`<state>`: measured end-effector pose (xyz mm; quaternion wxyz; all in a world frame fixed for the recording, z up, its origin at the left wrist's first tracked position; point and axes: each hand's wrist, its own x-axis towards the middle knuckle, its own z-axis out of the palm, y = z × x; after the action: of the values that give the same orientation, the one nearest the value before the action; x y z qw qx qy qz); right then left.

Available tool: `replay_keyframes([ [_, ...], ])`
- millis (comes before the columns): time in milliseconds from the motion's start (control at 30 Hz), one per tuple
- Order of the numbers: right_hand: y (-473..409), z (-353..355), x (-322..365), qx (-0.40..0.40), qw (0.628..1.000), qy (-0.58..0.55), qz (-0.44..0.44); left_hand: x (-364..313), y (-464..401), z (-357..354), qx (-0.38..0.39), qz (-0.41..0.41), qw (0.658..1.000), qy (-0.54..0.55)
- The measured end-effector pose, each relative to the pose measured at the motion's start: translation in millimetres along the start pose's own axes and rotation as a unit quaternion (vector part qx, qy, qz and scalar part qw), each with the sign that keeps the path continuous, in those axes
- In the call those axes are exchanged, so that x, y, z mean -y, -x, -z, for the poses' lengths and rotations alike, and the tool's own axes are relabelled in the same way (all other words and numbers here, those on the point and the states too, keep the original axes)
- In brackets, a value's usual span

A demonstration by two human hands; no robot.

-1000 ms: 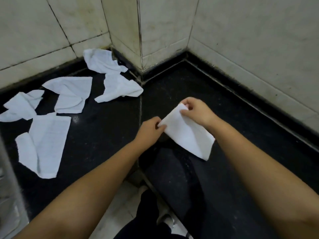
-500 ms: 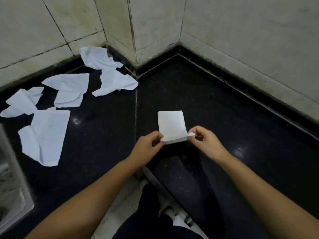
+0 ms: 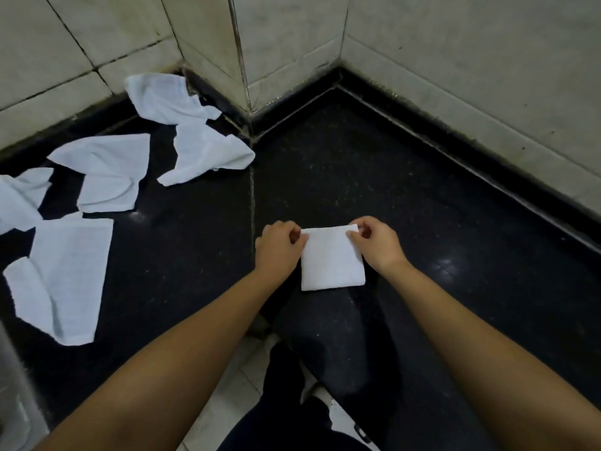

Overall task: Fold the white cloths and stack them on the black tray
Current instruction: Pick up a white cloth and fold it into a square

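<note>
A small folded white cloth (image 3: 331,259) lies flat on the black counter in front of me as a neat square. My left hand (image 3: 279,249) pinches its far left corner and my right hand (image 3: 377,244) pinches its far right corner. Several unfolded white cloths lie loose to the left: one near the wall corner (image 3: 162,97), one beside it (image 3: 208,154), one (image 3: 107,172) further left, one (image 3: 19,200) at the left edge and a long one (image 3: 61,278) nearest me. No black tray is in view.
Tiled walls (image 3: 455,60) close the counter at the back and right, with a jutting corner pillar (image 3: 240,53). A seam (image 3: 252,196) runs down the black counter (image 3: 422,206). A metal edge (image 3: 13,385) shows at bottom left. My dark-clothed legs are below.
The cloth was held up as a hanging triangle, then folded over in the air, and now lies flat as a square on the counter with both hands at its far corners.
</note>
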<state>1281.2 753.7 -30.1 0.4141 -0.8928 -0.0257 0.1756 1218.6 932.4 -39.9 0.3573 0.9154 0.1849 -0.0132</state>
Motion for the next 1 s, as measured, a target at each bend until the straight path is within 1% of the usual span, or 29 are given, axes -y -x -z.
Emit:
replay_keyframes([
  [67, -10, -8, 0, -0.007, 0.999, 0.042, -0.025, 4, -12, -6, 0.010, -0.004, 0.998, -0.061],
  [133, -13, -14, -3, -0.013, 0.995, 0.094, -0.031, 9, -19, -12, 0.017, -0.009, 0.996, -0.091],
  [200, -11, -18, -5, -0.021, 0.992, 0.122, -0.024, 12, -20, -14, 0.010, -0.005, 0.996, -0.092],
  [267, -9, -16, -5, -0.027, 0.990, 0.135, -0.033, 13, -18, -14, -0.012, 0.013, 0.997, -0.079],
  [333, -6, -14, -6, -0.028, 0.980, 0.187, -0.053, 14, -12, -15, -0.024, 0.041, 0.996, -0.076],
  [433, 2, -16, -5, 0.003, 0.948, 0.310, -0.076, 11, 2, -20, 0.015, 0.062, 0.988, -0.141],
  [467, 4, -18, -3, 0.010, 0.941, 0.329, -0.077, 8, 5, -23, 0.025, 0.063, 0.984, -0.164],
  [533, 8, -21, 2, 0.022, 0.940, 0.333, -0.078, -2, 9, -28, 0.033, 0.069, 0.981, -0.180],
  [600, 10, -19, 6, 0.028, 0.951, 0.295, -0.084, -12, 10, -28, 0.038, 0.085, 0.982, -0.164],
  [633, 13, -15, 7, 0.030, 0.963, 0.252, -0.093, -16, 11, -26, 0.039, 0.093, 0.985, -0.138],
  [700, 19, -4, 8, 0.022, 0.986, 0.129, -0.105, -23, 16, -18, 0.042, 0.099, 0.994, -0.022],
  [767, 30, 11, 7, 0.003, 0.995, 0.005, -0.100, -31, 26, -9, 0.051, 0.083, 0.989, 0.112],
  [833, 46, 27, 4, -0.004, 0.984, -0.135, -0.116, -40, 38, -3, 0.041, 0.085, 0.975, 0.199],
  [900, 63, 40, 1, 0.009, 0.956, -0.254, -0.149, -54, 49, 0, 0.037, 0.106, 0.958, 0.264],
  [933, 75, 47, -2, 0.008, 0.942, -0.295, -0.161, -62, 57, 0, 0.046, 0.118, 0.951, 0.283],
  [1000, 101, 60, -7, -0.009, 0.923, -0.343, -0.172, -79, 76, -1, 0.079, 0.144, 0.933, 0.319],
])
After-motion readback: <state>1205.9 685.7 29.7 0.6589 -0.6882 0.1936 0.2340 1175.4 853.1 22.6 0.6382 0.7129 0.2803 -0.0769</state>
